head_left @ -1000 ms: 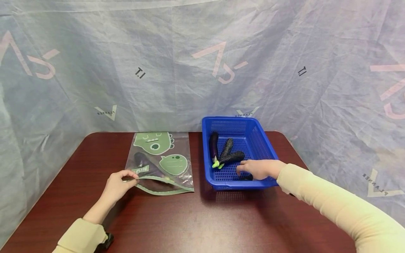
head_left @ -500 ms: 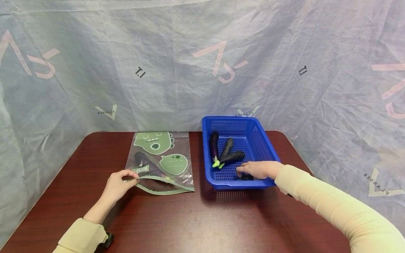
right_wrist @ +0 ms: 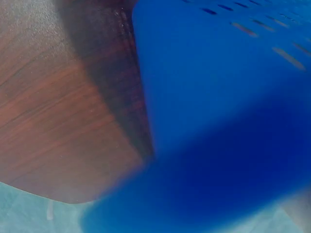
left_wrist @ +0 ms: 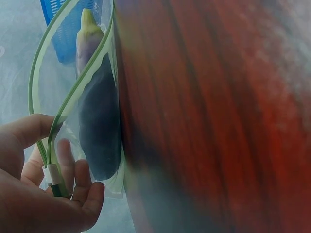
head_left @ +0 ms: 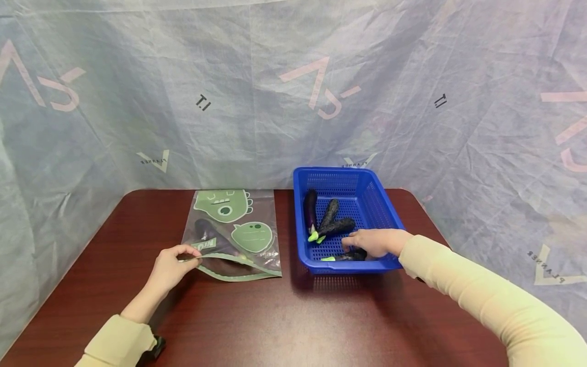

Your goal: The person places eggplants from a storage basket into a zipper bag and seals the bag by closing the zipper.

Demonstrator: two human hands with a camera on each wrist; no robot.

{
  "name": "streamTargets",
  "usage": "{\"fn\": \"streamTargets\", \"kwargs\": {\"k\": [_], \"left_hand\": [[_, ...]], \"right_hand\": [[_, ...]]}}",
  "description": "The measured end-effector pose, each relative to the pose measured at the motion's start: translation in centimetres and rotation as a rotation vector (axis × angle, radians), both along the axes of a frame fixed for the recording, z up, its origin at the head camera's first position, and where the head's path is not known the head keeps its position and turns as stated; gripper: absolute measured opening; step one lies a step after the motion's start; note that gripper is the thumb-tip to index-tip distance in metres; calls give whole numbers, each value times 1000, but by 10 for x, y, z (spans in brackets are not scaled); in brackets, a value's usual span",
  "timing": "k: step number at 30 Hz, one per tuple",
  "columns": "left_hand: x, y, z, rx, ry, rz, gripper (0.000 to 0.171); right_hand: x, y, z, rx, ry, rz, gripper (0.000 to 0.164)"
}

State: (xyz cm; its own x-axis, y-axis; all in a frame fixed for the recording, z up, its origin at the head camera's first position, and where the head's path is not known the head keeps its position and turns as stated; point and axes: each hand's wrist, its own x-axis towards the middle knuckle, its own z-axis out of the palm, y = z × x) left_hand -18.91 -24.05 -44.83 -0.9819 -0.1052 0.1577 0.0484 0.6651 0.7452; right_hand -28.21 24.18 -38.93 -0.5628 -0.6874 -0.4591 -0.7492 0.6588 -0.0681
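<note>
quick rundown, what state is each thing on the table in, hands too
zip bag: lying down, mouth unzipped and parted
bagged eggplant: lying inside, not in hand
left hand: pinching the bag's edge
blue basket: upright, open-topped
near eggplant: inside the basket, partly hidden
other three eggplants: lying in the basket
right hand: at the near eggplant, grip unclear

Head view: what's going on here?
A person's left hand pinches the open mouth of a clear bag with one eggplant inside. The right hand is in the blue basket, over a near eggplant; can't tell if it's gripped. Three more eggplants lie there.
</note>
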Motion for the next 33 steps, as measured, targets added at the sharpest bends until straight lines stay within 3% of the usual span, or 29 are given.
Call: {"fn": "streamTargets", "kwargs": {"k": [8,16,33], "left_hand": [[-1,-2,1,-10,-11,-2,9],[-1,-2,2,-13,-11,-11,10],[0,-3,2,-13,-19,-9,10]], "right_hand": [[-1,-6,15,33,-30,-66,46],[-4,-8,25,28,-22,-69,46],[-1,-22,65,-8,31,-60,46]]}}
